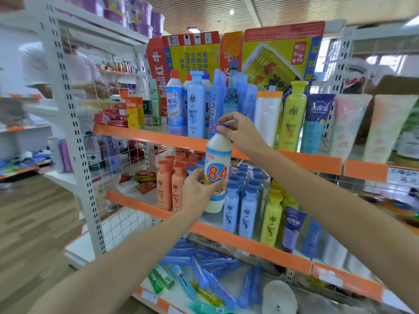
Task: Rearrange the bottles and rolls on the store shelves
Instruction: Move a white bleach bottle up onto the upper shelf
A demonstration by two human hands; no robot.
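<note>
I hold a white "84" bottle (218, 171) with a blue cap upright in front of the shelves, between the top and middle levels. My left hand (199, 191) grips its lower body from the left. My right hand (241, 132) pinches the blue cap from the right. The top shelf (145, 135) carries blue bottles (196, 105), a yellow bottle (292, 116) and a white roll (266, 116). The middle shelf (249, 243) carries orange bottles (170, 184), blue bottles (240, 209) and yellow bottles (271, 220).
Upside-down red and yellow cardboard boxes (278, 55) stand behind the top row. Tubes (349, 125) line the top shelf at right. Blue and green tubes (204, 277) lie loose on the bottom shelf. A person in white (38, 66) stands behind the left rack.
</note>
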